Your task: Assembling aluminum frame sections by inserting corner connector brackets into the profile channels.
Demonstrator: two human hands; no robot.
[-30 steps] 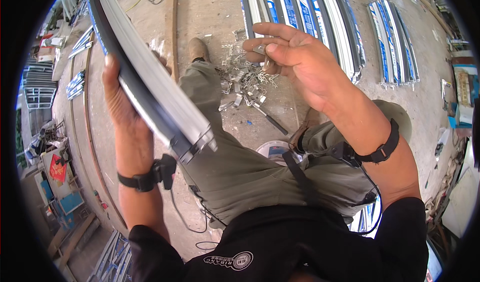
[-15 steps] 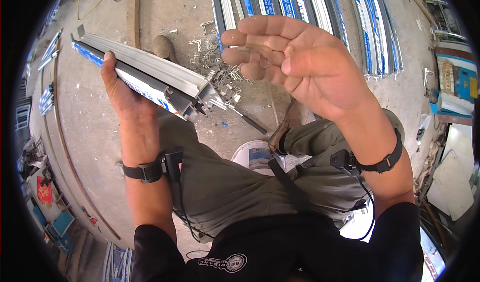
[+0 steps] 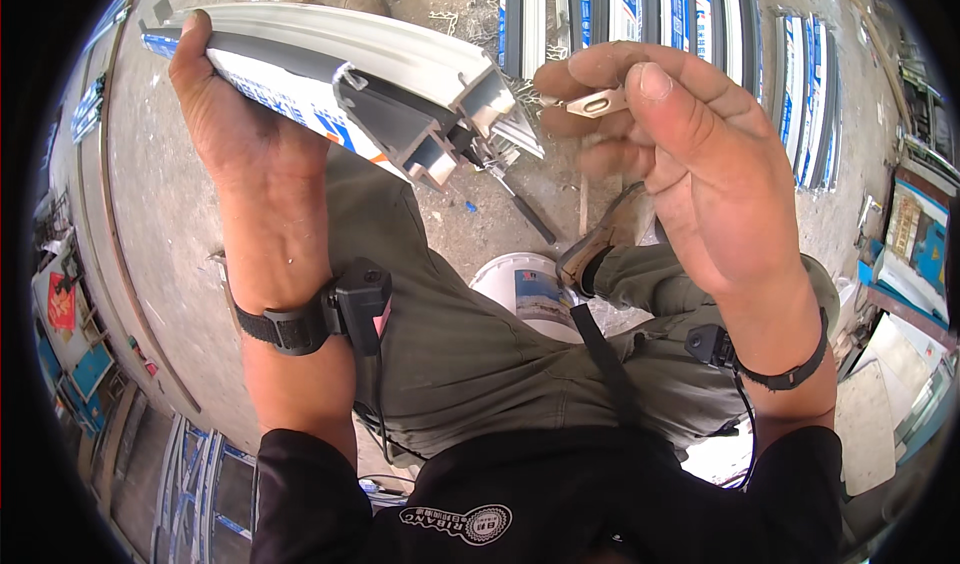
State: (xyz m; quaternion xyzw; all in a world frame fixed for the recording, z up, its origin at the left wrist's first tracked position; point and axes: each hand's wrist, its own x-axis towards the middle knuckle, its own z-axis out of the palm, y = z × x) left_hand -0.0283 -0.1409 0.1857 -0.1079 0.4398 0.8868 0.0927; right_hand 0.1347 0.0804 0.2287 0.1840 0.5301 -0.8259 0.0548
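Head view, one: wide fisheye, worn on my head, left lens of a side-by-side pair. Facing: downward, past my black shirt (image 3: 600, 474) and over my trousers (image 3: 460, 354) to the floor (image 3: 170, 244). Orientation: upright, unmirrored; picture left is my left. Range: close on my left hand (image 3: 255, 134) and right hand (image 3: 715, 169), both above mid-frame; floor and bucket (image 3: 490, 282) farther off. Forearms (image 3: 300, 389): entering from below. Field: very broad, from the shirt at the lower edge to the long strips (image 3: 640, 14) at the top; straight edges bow toward the sides.
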